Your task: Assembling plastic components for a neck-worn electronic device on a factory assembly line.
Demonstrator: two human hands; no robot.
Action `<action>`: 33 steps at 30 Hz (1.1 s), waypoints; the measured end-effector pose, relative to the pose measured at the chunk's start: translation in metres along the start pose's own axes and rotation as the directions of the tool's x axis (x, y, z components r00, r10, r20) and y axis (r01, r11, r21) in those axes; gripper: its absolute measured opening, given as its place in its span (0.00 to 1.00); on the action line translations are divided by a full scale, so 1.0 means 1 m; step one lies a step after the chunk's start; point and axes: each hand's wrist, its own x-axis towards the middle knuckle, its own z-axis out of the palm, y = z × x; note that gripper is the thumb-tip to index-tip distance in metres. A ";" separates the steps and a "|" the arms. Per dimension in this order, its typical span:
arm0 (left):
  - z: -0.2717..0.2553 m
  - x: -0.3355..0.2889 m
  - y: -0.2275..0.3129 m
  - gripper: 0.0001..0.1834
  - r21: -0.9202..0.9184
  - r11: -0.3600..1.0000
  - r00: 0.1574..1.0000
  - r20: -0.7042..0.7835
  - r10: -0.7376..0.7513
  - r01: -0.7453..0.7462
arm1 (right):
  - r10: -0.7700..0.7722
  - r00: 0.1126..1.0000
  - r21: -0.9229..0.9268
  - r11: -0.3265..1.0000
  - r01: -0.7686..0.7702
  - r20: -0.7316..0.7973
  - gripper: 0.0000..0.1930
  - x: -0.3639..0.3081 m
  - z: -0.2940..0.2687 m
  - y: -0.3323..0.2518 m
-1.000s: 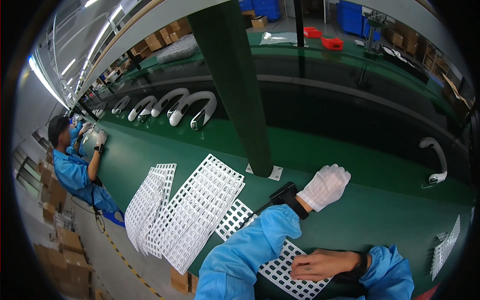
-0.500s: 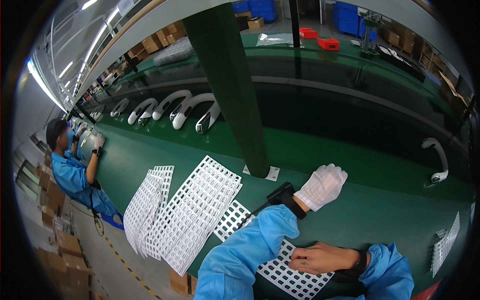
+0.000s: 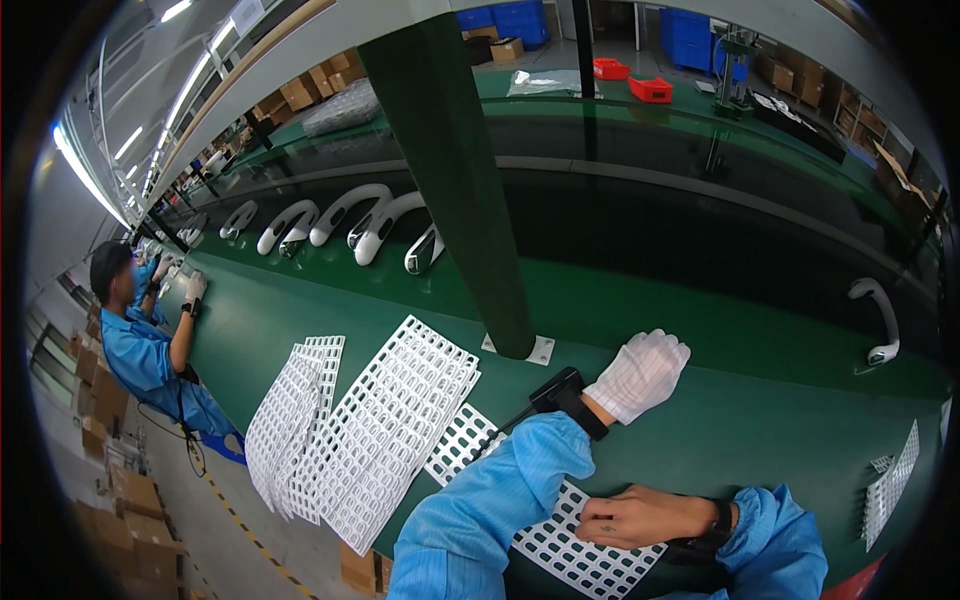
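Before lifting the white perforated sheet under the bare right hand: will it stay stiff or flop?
The white perforated sheet will probably flex: it looks thin and is riddled with openings. Those same openings suggest it is light for its size. It may slide easily if pushed, since it lies flat on a smooth-looking table.

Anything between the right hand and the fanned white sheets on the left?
Yes: the blue-sleeved left forearm lies between the right hand and the fanned white sheets, crossing over the perforated sheet under the right hand.
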 end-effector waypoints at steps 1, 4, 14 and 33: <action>0.000 0.000 0.000 0.04 0.001 1.000 1.000 0.000 -0.001 0.001 | 0.009 1.000 -0.004 1.000 -0.009 0.005 0.07 0.001 -0.002 -0.002; 0.000 0.000 0.000 0.03 -0.004 1.000 1.000 -0.011 0.000 0.000 | 0.020 1.000 -0.003 1.000 -0.020 0.006 0.05 0.001 -0.002 -0.002; 0.000 0.000 0.000 0.03 -0.020 1.000 1.000 0.020 -0.016 0.016 | -0.007 1.000 -0.002 1.000 0.007 -0.018 0.04 0.002 -0.006 -0.004; 0.002 0.001 0.000 0.03 -0.007 1.000 1.000 -0.001 0.000 0.000 | -0.047 0.997 0.015 0.999 0.048 -0.057 0.11 0.000 -0.004 0.003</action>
